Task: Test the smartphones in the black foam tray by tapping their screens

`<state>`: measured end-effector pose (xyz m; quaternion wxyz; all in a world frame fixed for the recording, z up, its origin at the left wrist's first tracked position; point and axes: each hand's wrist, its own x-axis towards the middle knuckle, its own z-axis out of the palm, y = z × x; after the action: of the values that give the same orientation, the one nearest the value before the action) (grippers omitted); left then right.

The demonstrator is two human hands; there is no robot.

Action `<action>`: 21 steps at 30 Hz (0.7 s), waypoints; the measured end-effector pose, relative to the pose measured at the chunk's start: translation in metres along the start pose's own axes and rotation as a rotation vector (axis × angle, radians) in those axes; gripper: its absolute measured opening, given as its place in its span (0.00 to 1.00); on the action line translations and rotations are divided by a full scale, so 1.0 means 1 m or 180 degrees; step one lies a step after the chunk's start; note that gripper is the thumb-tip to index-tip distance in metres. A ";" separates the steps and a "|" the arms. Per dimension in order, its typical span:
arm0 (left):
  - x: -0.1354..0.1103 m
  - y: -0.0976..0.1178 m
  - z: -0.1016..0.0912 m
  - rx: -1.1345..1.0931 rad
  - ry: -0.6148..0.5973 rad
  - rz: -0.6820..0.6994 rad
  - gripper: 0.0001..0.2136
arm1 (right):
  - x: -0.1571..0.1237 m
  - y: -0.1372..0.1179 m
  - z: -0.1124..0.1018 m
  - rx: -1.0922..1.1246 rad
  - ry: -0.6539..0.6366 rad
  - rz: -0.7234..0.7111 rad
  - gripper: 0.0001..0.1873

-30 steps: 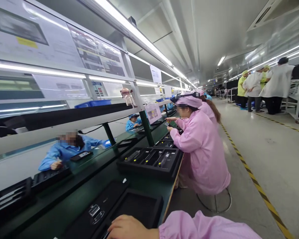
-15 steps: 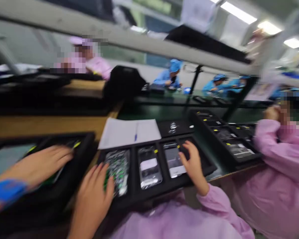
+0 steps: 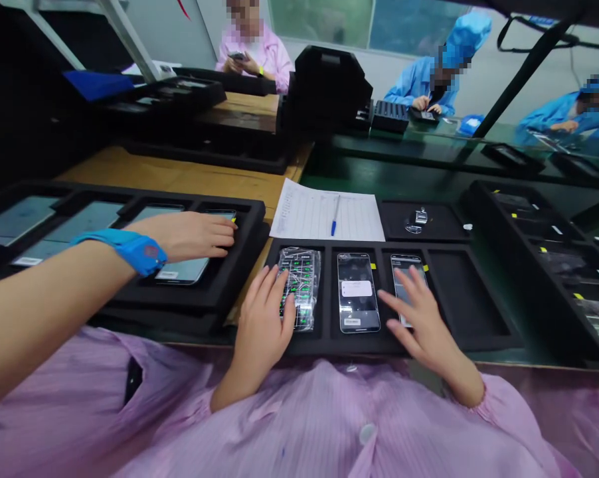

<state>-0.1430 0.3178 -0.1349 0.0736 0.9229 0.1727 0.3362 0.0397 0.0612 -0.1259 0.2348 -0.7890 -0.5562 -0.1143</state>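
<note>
In front of me lies a black foam tray (image 3: 329,345) with phones in its slots. My left hand (image 3: 265,322) lies with fingers stretched at the tray's left end, its fingertips at a phone in clear plastic wrap (image 3: 304,292) showing a green-marked grid. A phone (image 3: 358,305) with a white pop-up box on its dark screen rests in the slot beside it. My right hand (image 3: 422,315) is spread over another phone (image 3: 402,260), covering part of its screen; whether the fingers touch it I cannot tell.
At left, a co-worker's hand (image 3: 194,236) with a blue wristband reaches over a second phone tray (image 3: 130,292). Behind my tray are a paper sheet (image 3: 299,219), a blue pen (image 3: 335,216) and a small metal item (image 3: 420,216). Another tray (image 3: 523,252) stands at right.
The view has swung left and down and become sharper. My right hand has shifted from the third phone's right edge onto its screen. My left hand stays by the wrapped phone.
</note>
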 end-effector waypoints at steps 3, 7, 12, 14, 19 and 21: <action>0.000 0.001 -0.001 0.0000 -0.0052 -0.0067 0.19 | 0.005 -0.020 0.003 0.0061 -0.0409 -0.0248 0.19; 0.000 0.003 -0.002 -0.0013 -0.0087 -0.0089 0.19 | 0.005 -0.021 0.001 0.0168 0.0129 -0.0098 0.18; 0.000 0.001 -0.001 -0.0075 -0.0099 -0.0082 0.19 | 0.008 -0.015 0.006 0.0134 0.0556 0.0352 0.19; 0.000 -0.001 -0.001 -0.0116 -0.0082 -0.0080 0.19 | 0.010 -0.016 0.009 0.0096 0.0445 0.0486 0.22; 0.000 -0.003 -0.002 -0.0158 -0.0038 -0.0031 0.19 | 0.011 -0.019 0.011 0.0041 0.0274 0.0540 0.26; 0.000 -0.003 -0.002 -0.0137 -0.0022 -0.0008 0.19 | 0.011 -0.019 0.011 0.0039 0.0249 0.0561 0.27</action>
<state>-0.1453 0.3204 -0.1336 0.0945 0.9221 0.1663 0.3365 0.0249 0.0805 -0.1262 0.2703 -0.8283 -0.4757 -0.1205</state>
